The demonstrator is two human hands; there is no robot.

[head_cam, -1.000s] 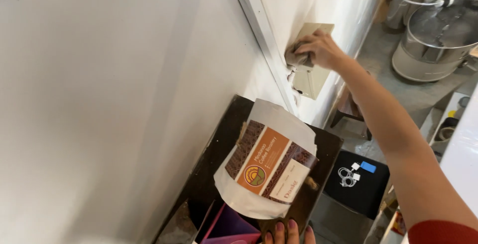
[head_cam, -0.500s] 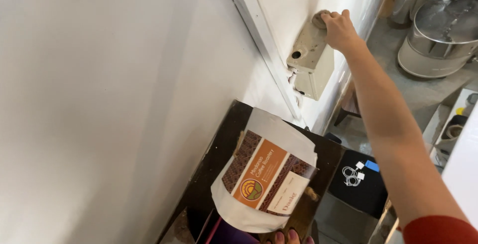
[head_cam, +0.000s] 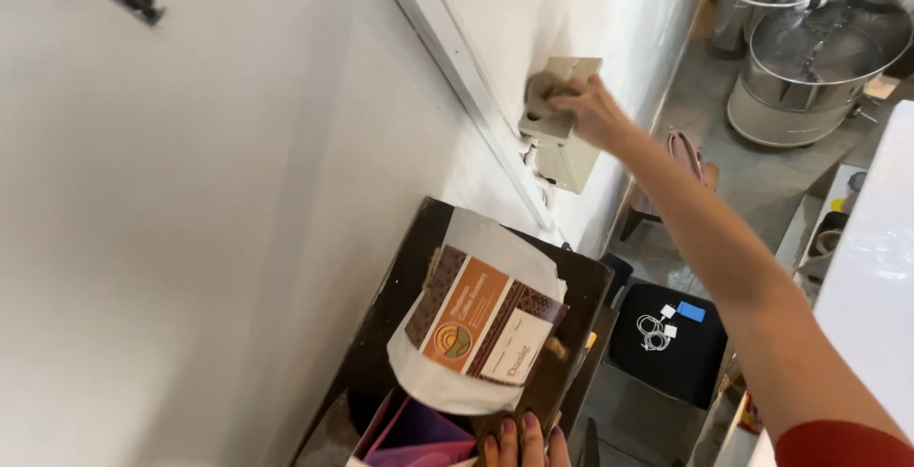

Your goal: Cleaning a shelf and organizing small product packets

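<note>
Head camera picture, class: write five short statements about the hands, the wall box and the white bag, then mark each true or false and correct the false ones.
1. The right hand presses a brownish cloth against the beige box on the wall. True.
2. The white bag with an orange and brown label lies on the floor. False: it rests on a dark tray beside the wall.
3. The left hand shows only its fingertips at the bottom edge, at the near end of the tray. True.
4. The big metal bowl stands on the dark tray. False: it stands on the floor, far right.
5. The right arm wears a blue sleeve. False: the sleeve is red.
</note>
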